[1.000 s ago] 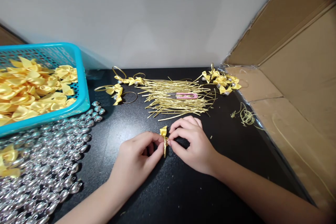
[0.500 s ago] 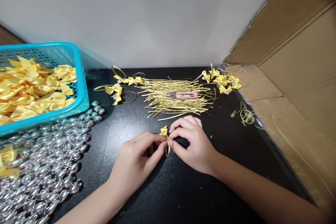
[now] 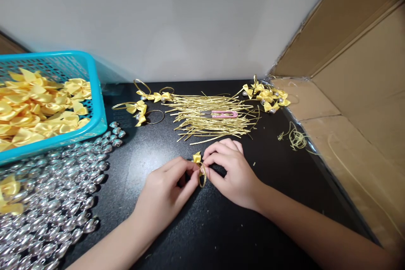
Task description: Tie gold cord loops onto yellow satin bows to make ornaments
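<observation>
Between my two hands is a yellow satin bow (image 3: 196, 157) with a loop of gold cord (image 3: 203, 178) hanging below it. My left hand (image 3: 171, 181) is closed, its thumb and forefinger pinching the piece from the left. From the right, my right hand (image 3: 230, 168) pinches at the same spot, thumb and forefinger on the cord; its other fingers are curled. The fingertips hide where bow and cord meet. Just beyond the hands lies a spread of cut gold cords (image 3: 211, 124), with pink-handled thread snips (image 3: 224, 114) resting on top.
A blue basket (image 3: 100, 105) of yellow bows (image 3: 38, 105) stands at left, with many silver beads (image 3: 63, 202) in front. Bows with cord loops lie at back left (image 3: 139, 112) and back right (image 3: 268, 97). A thread tangle (image 3: 297, 138) sits near the cardboard wall (image 3: 357, 55).
Both hands stay almost in place, still pinching the bow and cord. The gold loop has turned slightly and looks a little wider.
</observation>
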{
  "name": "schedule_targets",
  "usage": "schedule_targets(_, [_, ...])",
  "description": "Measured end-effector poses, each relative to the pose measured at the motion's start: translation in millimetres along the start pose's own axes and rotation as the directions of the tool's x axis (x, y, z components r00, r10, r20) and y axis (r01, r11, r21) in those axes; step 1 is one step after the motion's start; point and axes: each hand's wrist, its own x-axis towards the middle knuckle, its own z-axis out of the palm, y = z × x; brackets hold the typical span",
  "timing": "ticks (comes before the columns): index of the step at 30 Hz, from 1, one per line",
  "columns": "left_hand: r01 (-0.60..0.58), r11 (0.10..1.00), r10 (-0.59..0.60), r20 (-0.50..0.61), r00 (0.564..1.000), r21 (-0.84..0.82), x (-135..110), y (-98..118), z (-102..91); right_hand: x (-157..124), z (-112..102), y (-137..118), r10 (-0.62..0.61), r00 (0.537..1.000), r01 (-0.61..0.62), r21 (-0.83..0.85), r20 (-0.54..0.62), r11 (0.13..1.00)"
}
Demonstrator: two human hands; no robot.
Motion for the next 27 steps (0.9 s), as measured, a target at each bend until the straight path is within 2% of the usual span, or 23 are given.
schedule_targets(10, [0.044,0.998,-0.043,0.009,0.999,-0.041,0.9,-0.7,1.2,-0.3,0.5,0.4,0.018,1.000,-0.018,0.006,0.014,1.000])
schedule_targets(23, [0.178,0.976,-0.162,0.125,0.979,-0.124,3.9,-3.2,-2.0,0.7,-2.4,-2.9,0.019,0.997,-0.017,-0.025,0.069,1.000])
schedule_targets(27, [0.250,0.951,-0.219,0.171,0.961,-0.185,2.2,-4.9,-3.2,0.7,-1.0,-2.2,0.016,0.999,-0.016,-0.011,0.040,1.000])
